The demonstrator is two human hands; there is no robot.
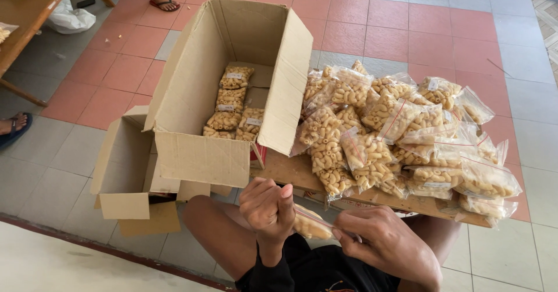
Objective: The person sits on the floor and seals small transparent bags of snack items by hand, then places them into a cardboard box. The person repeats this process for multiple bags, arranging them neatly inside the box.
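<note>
Gripping clear snack bag point(311, 223) – both hands: left point(268, 206), right point(388, 242) | bag pile point(407, 135) beside open carton point(226, 88)

It looks like a home packing spot on a tiled floor point(372, 30): a pile of small snack bags point(401, 135) fills a wooden board point(290, 173), an open cardboard box point(226, 88) holds more, and sandalled feet point(165, 2) stand near a wooden table point(26, 13).

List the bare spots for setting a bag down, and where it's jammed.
Free: the right part of the cardboard box floor, beside the packed bags; the near-left strip of the board by the left hand. Crowded: the pile of snack bags covers the rest. The right hand pinches one bag.
</note>
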